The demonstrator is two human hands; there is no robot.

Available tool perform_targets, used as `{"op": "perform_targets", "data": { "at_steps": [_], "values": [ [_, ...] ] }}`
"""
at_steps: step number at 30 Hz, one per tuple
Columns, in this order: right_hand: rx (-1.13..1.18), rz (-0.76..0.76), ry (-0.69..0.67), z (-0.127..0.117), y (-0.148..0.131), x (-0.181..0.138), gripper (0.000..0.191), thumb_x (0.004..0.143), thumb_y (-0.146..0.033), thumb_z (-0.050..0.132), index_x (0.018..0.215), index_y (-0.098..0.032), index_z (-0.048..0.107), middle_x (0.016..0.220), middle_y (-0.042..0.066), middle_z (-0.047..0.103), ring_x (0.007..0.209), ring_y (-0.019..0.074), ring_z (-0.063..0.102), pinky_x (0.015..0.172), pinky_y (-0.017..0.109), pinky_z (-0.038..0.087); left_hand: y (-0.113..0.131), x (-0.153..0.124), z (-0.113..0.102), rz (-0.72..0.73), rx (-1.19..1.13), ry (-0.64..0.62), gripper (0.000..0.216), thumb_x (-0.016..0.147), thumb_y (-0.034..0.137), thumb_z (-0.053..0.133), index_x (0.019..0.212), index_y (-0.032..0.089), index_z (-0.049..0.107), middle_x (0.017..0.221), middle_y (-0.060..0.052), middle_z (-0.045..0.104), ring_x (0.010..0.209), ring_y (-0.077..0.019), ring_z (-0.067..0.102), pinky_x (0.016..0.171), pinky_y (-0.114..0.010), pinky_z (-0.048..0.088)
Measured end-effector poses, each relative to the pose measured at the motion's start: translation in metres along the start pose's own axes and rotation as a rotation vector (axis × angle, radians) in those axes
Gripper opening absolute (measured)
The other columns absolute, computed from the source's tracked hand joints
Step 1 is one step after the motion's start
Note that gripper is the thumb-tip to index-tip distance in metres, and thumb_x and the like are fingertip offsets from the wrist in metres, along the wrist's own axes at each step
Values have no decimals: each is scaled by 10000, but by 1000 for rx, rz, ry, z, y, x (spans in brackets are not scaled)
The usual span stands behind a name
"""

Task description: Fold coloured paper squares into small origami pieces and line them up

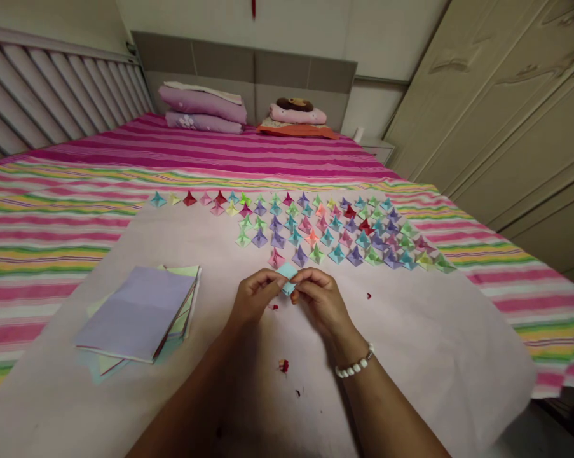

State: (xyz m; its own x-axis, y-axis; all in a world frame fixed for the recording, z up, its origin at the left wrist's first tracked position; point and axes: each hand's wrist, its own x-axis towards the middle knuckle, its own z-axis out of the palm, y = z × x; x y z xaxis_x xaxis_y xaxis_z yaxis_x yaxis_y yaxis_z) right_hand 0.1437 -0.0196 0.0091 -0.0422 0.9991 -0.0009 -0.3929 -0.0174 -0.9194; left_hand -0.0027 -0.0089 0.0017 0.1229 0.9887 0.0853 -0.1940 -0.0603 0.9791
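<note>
A small folded piece of light blue paper (287,272) is pinched between my two hands above the pale sheet (410,356). My left hand (257,294) grips its left side with thumb and fingers. On its right side, my right hand (321,296) closes thumb and fingertips on the edge; a white bead bracelet (356,367) circles that wrist. Just beyond my hands stand rows of small folded paper shapes in many colours, the nearest a pink one (276,257) and a purple one (300,256). The underside of the blue paper is hidden.
To the left lies a stack of coloured paper squares (138,312), a purple one on top. Small red scraps (283,366) dot the sheet. Beneath it spreads a striped bedcover (14,254). Folded bedding (203,109) rests by the headboard (224,70); a wardrobe (506,95) stands right.
</note>
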Motion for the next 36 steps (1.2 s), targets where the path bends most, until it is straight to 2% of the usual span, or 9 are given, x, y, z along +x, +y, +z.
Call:
{"op": "perform_targets", "data": {
  "at_steps": [5,9,12,17,21,27,31,36],
  "values": [
    [5,-32,-57,0,1,-1,111,712,-215,627,800,-191,689,570,-13,635,555,141,585,597,287,470,2,-1,7,27,2,45,207,614,304,785,709,163,665,582,7,614,547,-107,542,535,-228,446],
    [-53,-86,-12,2,1,0,360,674,-260,737,1019,-209,642,654,-28,635,560,129,579,576,276,461,2,0,6,33,26,67,202,590,280,794,696,161,670,568,25,569,498,-78,477,447,-195,412],
    [-81,-111,31,2,2,2,487,628,-246,785,1083,-215,613,675,-40,624,537,106,545,554,260,444,0,0,5,44,35,48,196,604,279,783,703,154,670,638,9,595,512,-75,481,422,-188,411],
    [-100,-135,76,0,3,4,471,613,-238,792,1052,-205,625,614,-70,568,521,93,517,539,250,420,-4,-1,6,27,55,12,203,648,300,761,738,150,656,590,20,575,508,-74,476,433,-181,416],
    [-123,-147,78,0,2,3,455,629,-240,788,1057,-212,635,587,-79,554,517,95,522,538,248,412,-4,0,6,-24,43,27,252,621,323,777,744,147,646,551,34,560,488,-73,468,429,-181,400],
    [-96,-141,-7,0,0,0,292,774,-290,654,1058,-225,679,647,-22,627,596,133,581,568,271,424,-3,3,2,-28,-104,85,282,614,328,786,794,156,654,566,46,579,535,-73,519,548,-195,426],
    [-133,-141,9,0,-1,-1,210,745,-234,658,948,-225,712,617,-23,635,581,126,564,580,264,424,4,0,3,-33,-106,31,277,638,333,770,841,165,686,616,22,622,622,-118,589,616,-234,459],
    [-144,-139,54,0,-1,-1,152,723,-228,672,867,-209,715,566,-30,624,542,117,536,586,264,432,7,-4,5,-38,-60,-29,288,689,357,739,905,169,704,646,5,648,615,-120,590,578,-229,459]
  ]
}}
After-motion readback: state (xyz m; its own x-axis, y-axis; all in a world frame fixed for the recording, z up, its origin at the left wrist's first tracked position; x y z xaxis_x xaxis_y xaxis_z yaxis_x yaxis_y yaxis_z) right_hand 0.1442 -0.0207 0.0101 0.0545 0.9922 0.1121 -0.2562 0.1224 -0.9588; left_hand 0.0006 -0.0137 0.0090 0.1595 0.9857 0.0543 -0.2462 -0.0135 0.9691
